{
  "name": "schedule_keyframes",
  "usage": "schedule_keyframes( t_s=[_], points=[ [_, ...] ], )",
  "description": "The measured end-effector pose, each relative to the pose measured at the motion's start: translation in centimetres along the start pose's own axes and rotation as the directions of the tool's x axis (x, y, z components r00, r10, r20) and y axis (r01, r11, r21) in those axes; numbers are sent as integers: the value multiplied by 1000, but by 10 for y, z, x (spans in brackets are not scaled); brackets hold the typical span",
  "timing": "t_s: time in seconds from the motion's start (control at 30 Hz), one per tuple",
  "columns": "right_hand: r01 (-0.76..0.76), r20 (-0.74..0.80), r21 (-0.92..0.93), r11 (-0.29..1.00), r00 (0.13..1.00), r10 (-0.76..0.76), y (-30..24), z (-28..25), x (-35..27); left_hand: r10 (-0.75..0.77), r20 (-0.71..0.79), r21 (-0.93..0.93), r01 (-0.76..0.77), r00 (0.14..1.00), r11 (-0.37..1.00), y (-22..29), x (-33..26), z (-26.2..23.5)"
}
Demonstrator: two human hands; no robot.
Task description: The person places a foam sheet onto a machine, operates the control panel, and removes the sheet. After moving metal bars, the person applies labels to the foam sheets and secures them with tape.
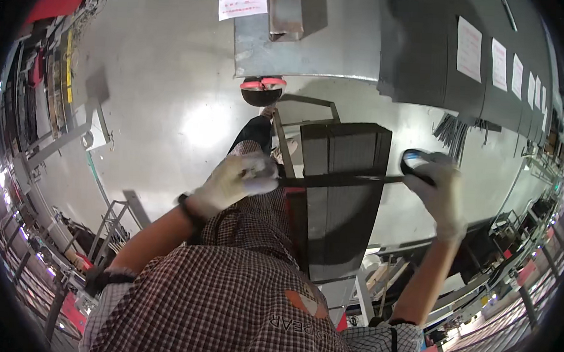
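Observation:
A dark strip of tape is stretched crosswise over a tall stack of dark grey panels. My left hand, in a white glove, is closed at the strip's left end and somewhat blurred. My right hand, gloved too, grips a roll of black tape at the right, beyond the stack's edge. The strip runs from that roll to my left hand. Whether it touches the stack's top I cannot tell.
A grey metal-topped table stands ahead with a brown bar-shaped piece on it. Dark panels with paper sheets lie at the far right. A metal frame is beside the stack. A rounded black and pink object sits below the table edge.

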State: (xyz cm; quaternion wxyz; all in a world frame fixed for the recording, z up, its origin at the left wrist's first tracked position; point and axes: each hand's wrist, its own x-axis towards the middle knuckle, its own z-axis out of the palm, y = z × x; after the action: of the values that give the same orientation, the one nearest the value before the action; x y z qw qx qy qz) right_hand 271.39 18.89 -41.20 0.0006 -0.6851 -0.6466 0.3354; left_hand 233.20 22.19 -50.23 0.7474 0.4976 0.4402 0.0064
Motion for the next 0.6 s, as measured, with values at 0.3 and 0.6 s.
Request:
schedule_keyframes(
  t_s=[0.3,0.6],
  points=[
    [-136,-449,-84,987,890,85,-43,84,-16,242,-189,28,-241,952,970,-143,176,58],
    [-327,-311,-157,932,912,267,-128,147,-11,68,249,-728,140,966,671,-103,160,51]
  ],
)
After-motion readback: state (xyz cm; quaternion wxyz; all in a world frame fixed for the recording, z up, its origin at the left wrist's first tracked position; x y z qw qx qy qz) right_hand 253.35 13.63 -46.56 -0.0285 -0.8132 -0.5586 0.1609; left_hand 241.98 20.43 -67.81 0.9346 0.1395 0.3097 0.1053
